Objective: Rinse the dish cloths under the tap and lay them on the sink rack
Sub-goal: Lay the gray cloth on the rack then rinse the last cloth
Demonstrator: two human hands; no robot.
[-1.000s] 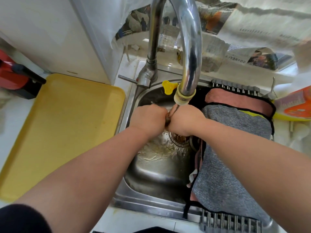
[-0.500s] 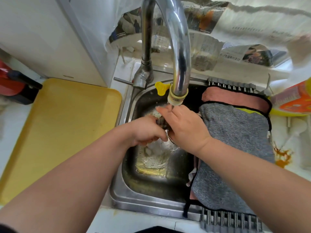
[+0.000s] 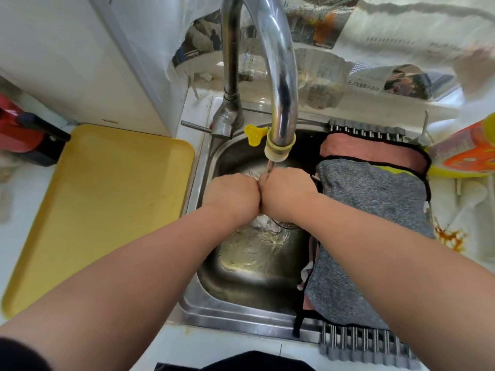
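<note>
My left hand (image 3: pixel 233 191) and my right hand (image 3: pixel 286 191) are pressed side by side as fists under the tap spout (image 3: pixel 280 148). A thin stream of water falls where they meet. Their backs face me, so the fingers and anything inside them are hidden. To the right, a grey dish cloth (image 3: pixel 375 210) lies spread over the sink rack (image 3: pixel 367 346). A pink cloth (image 3: pixel 369 153) with black trim lies under it at the far end, and a yellow-green edge (image 3: pixel 388 170) shows between them.
The steel sink (image 3: pixel 241 311) holds wet residue around the drain. A yellow tray (image 3: pixel 101 204) lies on the counter at the left, with a red and black appliance (image 3: pixel 21 132) beyond it. An orange and yellow packet (image 3: pixel 466 153) sits at the far right. Newspaper lines the back wall.
My right hand was laid over my left half a second ago. Both are now fists, knuckles together, directly under the stream.
</note>
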